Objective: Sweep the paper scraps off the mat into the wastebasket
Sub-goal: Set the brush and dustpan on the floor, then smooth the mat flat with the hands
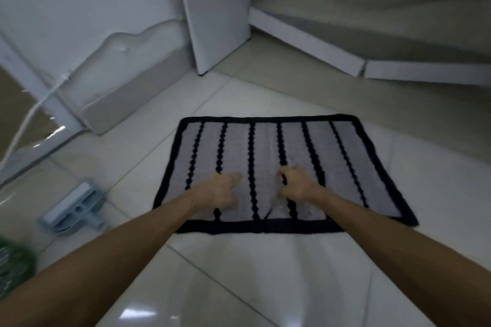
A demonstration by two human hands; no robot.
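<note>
The grey rectangular fabric mat with black wavy stripes and a black border (281, 172) lies flat on the pale glossy tiled floor (239, 273), its near edge toward the person. Pale paper scraps are hard to make out in the blur: a small whitish bit (280, 207) seems to lie on the mat near its front edge, just below the right hand, and another pale fleck shows at that hand's far side; I cannot tell how many remain.

The step in hand looks like gathering the scraps by hand toward the middle of the mat. The next move probably calls for drawing them together into one heap and carrying or pushing them off to the left, where a green mesh object (13, 265), possibly the wastebasket, is cut off by the frame edge; it is too blurred to be sure.

Both arms reach straight forward and down. The left hand (220, 191) rests low on the mat, palm down, fingers loosely curled, forefinger pointing ahead; its grip holds nothing that I can see. The right hand (297, 186) sits just beside it across one black stripe, fingers bent inward, perhaps pinching a scrap, but whether that grip holds anything I cannot tell.

Left of the mat a light blue plastic mop head (74, 207) lies on the floor. Beyond stand white cabinet panels (212, 8) and a white cord (34, 109).
</note>
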